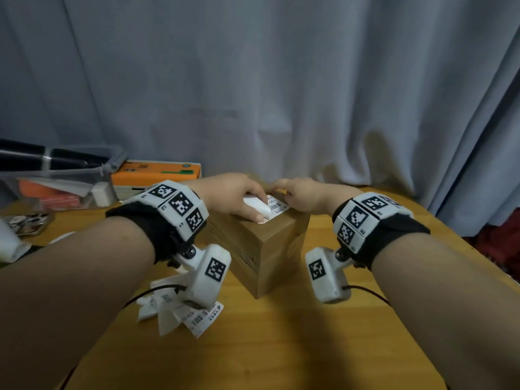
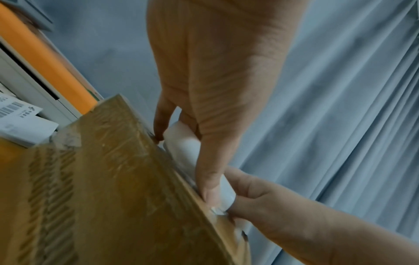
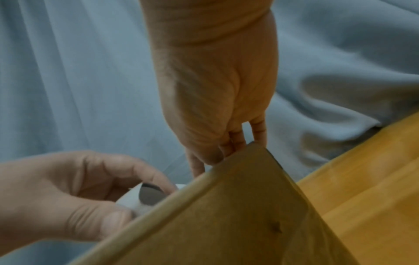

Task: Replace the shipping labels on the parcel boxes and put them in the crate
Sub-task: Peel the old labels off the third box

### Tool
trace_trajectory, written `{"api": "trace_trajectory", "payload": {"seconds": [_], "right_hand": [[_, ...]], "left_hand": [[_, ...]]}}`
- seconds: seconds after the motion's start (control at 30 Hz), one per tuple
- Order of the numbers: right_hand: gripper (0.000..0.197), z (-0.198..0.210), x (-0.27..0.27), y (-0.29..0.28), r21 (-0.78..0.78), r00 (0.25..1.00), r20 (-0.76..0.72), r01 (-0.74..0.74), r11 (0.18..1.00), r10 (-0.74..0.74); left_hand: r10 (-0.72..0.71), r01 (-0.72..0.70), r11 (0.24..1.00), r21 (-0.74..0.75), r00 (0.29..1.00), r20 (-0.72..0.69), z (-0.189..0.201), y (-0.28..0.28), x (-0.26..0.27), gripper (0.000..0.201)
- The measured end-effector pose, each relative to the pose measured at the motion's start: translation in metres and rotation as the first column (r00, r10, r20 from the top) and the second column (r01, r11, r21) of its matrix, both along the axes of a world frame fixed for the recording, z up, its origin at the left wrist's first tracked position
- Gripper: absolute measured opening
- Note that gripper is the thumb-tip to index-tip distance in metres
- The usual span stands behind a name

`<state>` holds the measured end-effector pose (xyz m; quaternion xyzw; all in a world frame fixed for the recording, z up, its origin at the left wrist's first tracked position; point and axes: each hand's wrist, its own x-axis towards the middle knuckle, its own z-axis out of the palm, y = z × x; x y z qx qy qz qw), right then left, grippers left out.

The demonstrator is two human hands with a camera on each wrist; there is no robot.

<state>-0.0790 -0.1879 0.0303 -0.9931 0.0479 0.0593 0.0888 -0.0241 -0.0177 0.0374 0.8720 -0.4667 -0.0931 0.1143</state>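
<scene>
A brown parcel box (image 1: 270,249) stands in the middle of the wooden table (image 1: 281,347). A white shipping label (image 1: 278,208) lies on its top. My left hand (image 1: 239,197) grips a white roll-shaped object (image 1: 257,208) and holds it against the label; the left wrist view shows the roll (image 2: 183,145) under my thumb along the box (image 2: 102,179) edge. My right hand (image 1: 298,197) reaches over the box's far edge, its fingertips pinching the label's end beside the roll. From the right wrist, my right hand (image 3: 215,107) meets the box (image 3: 226,224) top, and the left hand (image 3: 68,188) holds the roll (image 3: 133,199).
A clear plastic crate (image 1: 56,178) with orange items sits at the back left. An orange and white label printer (image 1: 157,175) stands beside it. Peeled labels (image 1: 180,313) lie crumpled on the table under my left wrist. A grey curtain (image 1: 281,80) hangs behind.
</scene>
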Motion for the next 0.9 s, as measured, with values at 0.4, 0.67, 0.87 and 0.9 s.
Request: {"api": "trace_trajectory", "payload": {"seconds": [0.4, 0.67, 0.87, 0.9], "right_hand": [[0.025, -0.004, -0.010, -0.002, 0.102, 0.996, 0.074, 0.038, 0.994, -0.046], [0.045, -0.016, -0.019, 0.000, 0.109, 0.993, 0.114, 0.010, 0.994, -0.023], [0.026, -0.026, -0.011, -0.005, 0.109, 0.973, 0.224, 0.026, 0.994, -0.050], [0.023, -0.028, -0.009, -0.004, 0.120, 0.968, 0.242, 0.033, 0.992, -0.062]], "left_hand": [[-0.037, 0.024, 0.995, -0.097, 0.989, -0.142, -0.007, 0.004, -0.002, 0.045], [-0.084, 0.070, 0.988, -0.141, 0.992, -0.096, -0.012, 0.009, 0.000, 0.055], [-0.033, 0.011, 0.979, -0.206, 0.994, -0.104, -0.016, 0.012, 0.001, 0.043], [-0.027, -0.002, 0.974, -0.227, 0.992, -0.122, -0.015, 0.012, -0.001, 0.046]]}}
